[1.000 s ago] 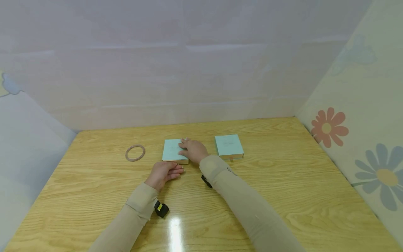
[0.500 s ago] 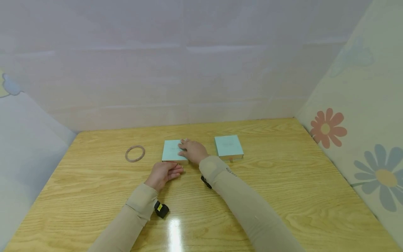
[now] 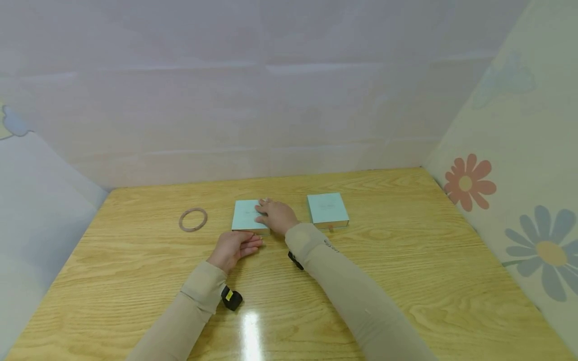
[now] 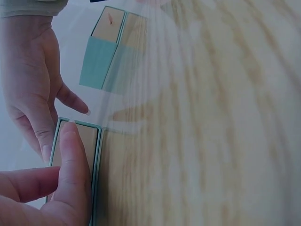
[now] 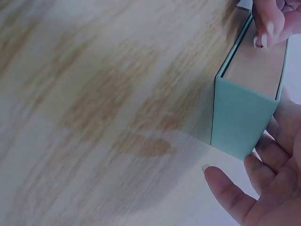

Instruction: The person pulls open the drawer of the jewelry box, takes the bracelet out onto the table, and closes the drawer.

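Steadying the mint box (image 3: 246, 215) just right of the brown ring (image 3: 191, 229) calls for light, even pressure from the right hand (image 3: 280, 218), its loose fingers resting on top; whether the left hand (image 3: 228, 249) grips anything, I cannot tell.

Room type unclear; indoor corner: wood-grain table (image 3: 429, 250), flower-printed wall (image 3: 519, 165).

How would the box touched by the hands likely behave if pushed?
The box would likely slide rather than tip, since it lies flat; it seems stiff, given its straight edges. The glossy table probably offers little friction.
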The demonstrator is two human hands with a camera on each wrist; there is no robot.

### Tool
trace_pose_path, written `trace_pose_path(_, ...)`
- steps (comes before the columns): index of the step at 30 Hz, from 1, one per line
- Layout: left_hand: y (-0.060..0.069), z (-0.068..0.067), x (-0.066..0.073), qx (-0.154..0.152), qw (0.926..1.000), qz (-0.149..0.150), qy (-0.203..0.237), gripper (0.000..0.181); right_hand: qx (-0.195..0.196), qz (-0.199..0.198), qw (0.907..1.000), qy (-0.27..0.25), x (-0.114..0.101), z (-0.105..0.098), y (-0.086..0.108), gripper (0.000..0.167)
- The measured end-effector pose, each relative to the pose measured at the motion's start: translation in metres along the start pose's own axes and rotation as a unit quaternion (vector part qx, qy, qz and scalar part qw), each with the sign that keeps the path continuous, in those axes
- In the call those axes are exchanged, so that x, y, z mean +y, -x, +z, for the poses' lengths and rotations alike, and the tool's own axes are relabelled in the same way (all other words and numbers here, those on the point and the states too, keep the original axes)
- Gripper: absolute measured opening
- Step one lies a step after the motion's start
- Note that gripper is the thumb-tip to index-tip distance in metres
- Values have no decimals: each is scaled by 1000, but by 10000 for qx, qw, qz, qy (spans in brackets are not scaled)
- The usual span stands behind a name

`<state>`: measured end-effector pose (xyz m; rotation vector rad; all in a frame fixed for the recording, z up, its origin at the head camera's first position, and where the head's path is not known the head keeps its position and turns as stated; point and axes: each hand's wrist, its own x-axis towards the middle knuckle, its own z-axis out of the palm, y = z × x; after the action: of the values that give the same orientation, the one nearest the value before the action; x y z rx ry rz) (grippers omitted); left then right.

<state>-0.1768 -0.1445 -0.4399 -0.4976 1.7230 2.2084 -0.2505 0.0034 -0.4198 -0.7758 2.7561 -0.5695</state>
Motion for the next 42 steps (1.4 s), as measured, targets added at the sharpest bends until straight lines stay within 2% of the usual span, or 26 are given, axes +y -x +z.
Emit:
trace_pose_path(9,4,-1,3,-129,9999,-98,-59,37,-38,16,10000,-15,-2,-2,2,49)
trace_pose_path(14,7,-1,4,-173,9998,-29,-126,36,-57,123,9996,-234,-3,-3,2,48)
trace_pose_path(18,12,-5,6,-163,9997,100,-155,35,-63,191,9996,-183,-2,-3,1,48)
trace_pose_path(26,22,-11,7,16,9995,221,-212,29,-146,12,9984,550,-4,-5,-3,48)
trace_pose_path(35,28,-15,6,-28,9991,365,-194,29,-266,-60,9851,1695,-7,-8,-8,46)
trace_pose_path(39,29,-16,7,19,9990,374,-231,29,-342,-87,9796,1977,-11,-11,-8,44)
trace_pose_path(42,29,-15,8,20,9990,383,-242,30,-337,-110,9807,1925,-11,-12,-7,44)
